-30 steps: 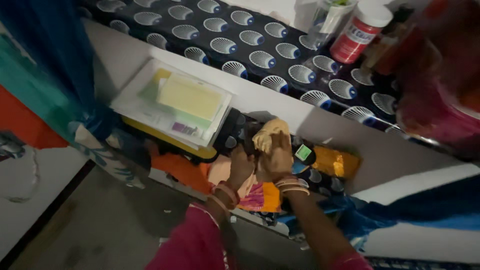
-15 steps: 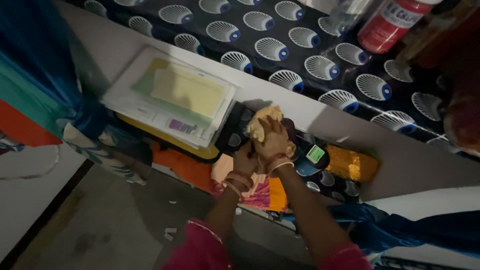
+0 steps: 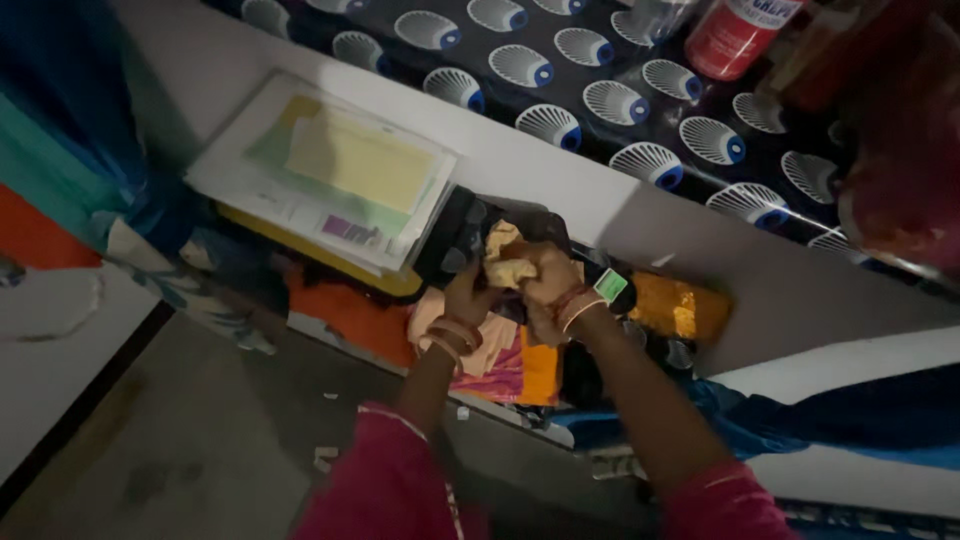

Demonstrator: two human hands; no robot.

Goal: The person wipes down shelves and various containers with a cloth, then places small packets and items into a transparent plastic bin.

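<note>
Both my hands meet on a crumpled yellowish-tan cloth point(image 3: 505, 258) at the front of a shelf under a white ledge. My right hand point(image 3: 549, 285) grips the cloth from the right; bangles ring its wrist. My left hand point(image 3: 463, 295) holds the cloth's lower left edge, also with bangles on the wrist. The cloth sits on top of a dark black bundle point(image 3: 470, 228). Pink and orange folded fabric point(image 3: 505, 355) lies just below my hands.
A stack of papers and folders point(image 3: 330, 180) lies left of my hands. A shiny orange packet point(image 3: 680, 305) sits to the right. Above, a dark patterned cover point(image 3: 600, 90) carries a red canister point(image 3: 735, 35). Blue cloth point(image 3: 60, 120) hangs at left.
The view has drawn closer and shifted slightly. My hands have stayed on the yellowish cloth, bunching it tighter over the black bundle.
</note>
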